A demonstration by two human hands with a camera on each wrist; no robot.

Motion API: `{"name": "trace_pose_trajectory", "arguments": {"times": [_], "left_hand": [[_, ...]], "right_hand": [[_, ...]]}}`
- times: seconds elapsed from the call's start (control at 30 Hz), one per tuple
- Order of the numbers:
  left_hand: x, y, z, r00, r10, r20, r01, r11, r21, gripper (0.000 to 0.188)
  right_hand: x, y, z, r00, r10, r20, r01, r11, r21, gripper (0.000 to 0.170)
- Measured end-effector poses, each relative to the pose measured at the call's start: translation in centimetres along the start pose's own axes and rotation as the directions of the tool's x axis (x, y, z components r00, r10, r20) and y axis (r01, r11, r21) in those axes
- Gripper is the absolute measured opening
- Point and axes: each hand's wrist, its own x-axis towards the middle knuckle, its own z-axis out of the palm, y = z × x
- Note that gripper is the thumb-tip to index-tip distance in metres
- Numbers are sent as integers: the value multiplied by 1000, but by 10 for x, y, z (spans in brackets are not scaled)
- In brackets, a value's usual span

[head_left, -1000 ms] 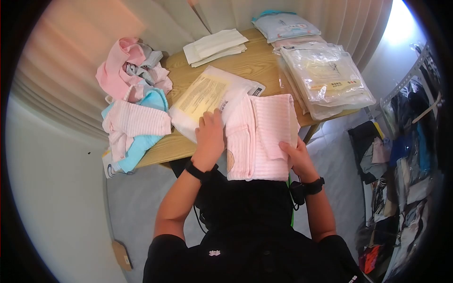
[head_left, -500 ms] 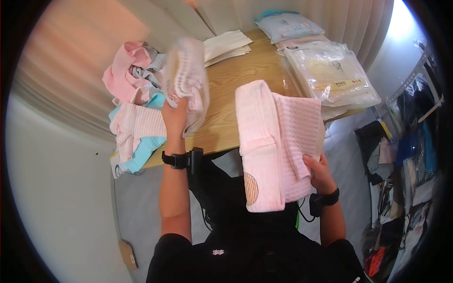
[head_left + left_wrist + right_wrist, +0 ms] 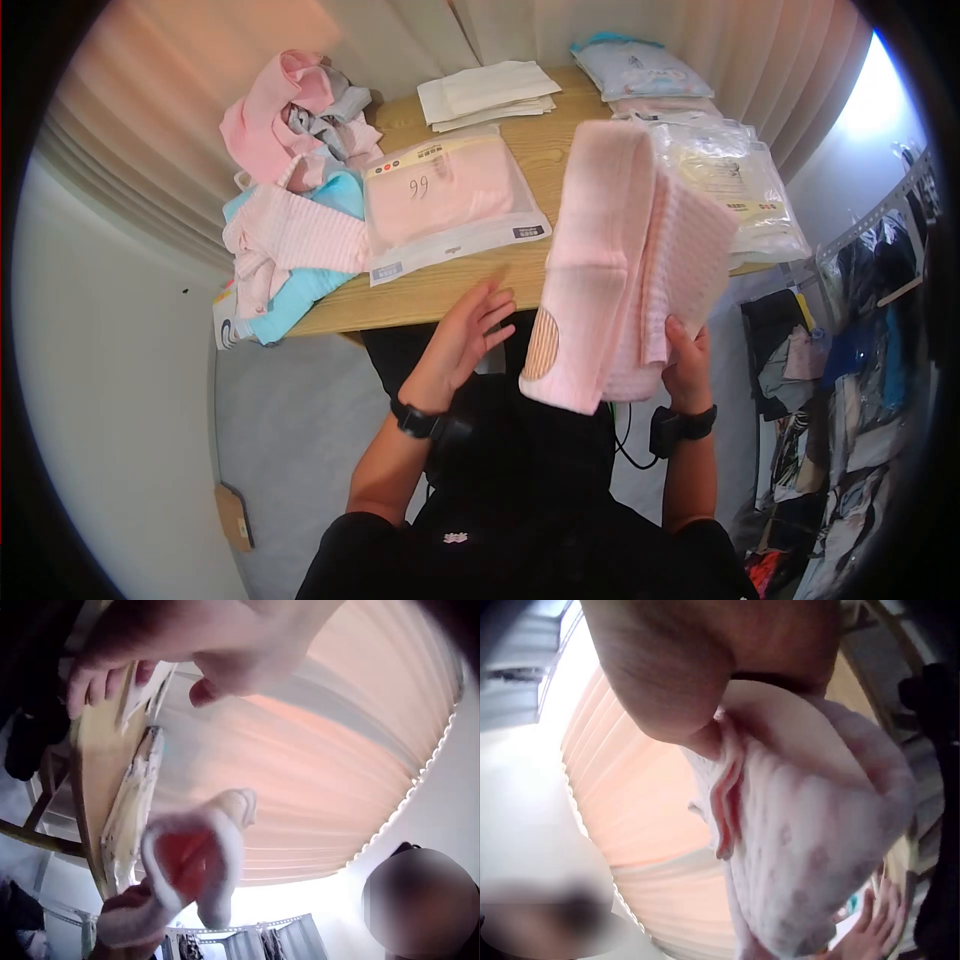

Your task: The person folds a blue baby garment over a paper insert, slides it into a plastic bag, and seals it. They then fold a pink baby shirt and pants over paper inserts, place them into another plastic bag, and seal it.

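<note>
My right hand (image 3: 688,360) pinches a folded pink striped garment (image 3: 600,240) by its right side, thumb on top, and holds it up in front of the table edge. A tan striped patch marks the garment's lower left corner. In the right wrist view the garment (image 3: 802,847) hangs in soft folds below the thumb. My left hand (image 3: 470,335) hovers at the table's front edge with fingers spread and holds nothing. Just beyond it lies a clear plastic bag (image 3: 450,195) with pink clothing inside, a printed yellow strip and a handwritten 66.
Loose pink, grey and turquoise clothes (image 3: 290,200) heap on the left of the wooden table (image 3: 400,305). White sheets (image 3: 490,92) lie at the back. Bagged clothes (image 3: 745,185) are stacked at the right, and a rack with garments (image 3: 870,330) stands beyond.
My left hand has lifted the plastic bag, turned it over, laid it back on the table and let go. My right hand has raised the pink garment, which hangs looser now.
</note>
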Motion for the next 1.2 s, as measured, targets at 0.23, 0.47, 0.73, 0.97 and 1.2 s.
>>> {"name": "trace_pose_trajectory", "arguments": {"times": [0.23,0.47,0.73,0.97,1.2], "left_hand": [[-16,71,32,935,2,356,67,981,-181,58],[49,103,13,783,-33,621,351,847,-399,62],[57,59,-19,906,-257,336,194,958,211,62],[37,28,-18,938,-160,308,82,964,251,67],[30,0,-15,954,-67,292,29,991,133,71]], "right_hand": [[39,-3,36,812,-562,161,530,592,-607,40],[78,22,49,534,-456,711,777,-67,-626,32],[66,50,39,635,-414,653,564,-329,-757,30],[33,67,14,876,-479,51,277,413,-867,47],[-1,51,23,914,405,11,-389,871,302,65]]}}
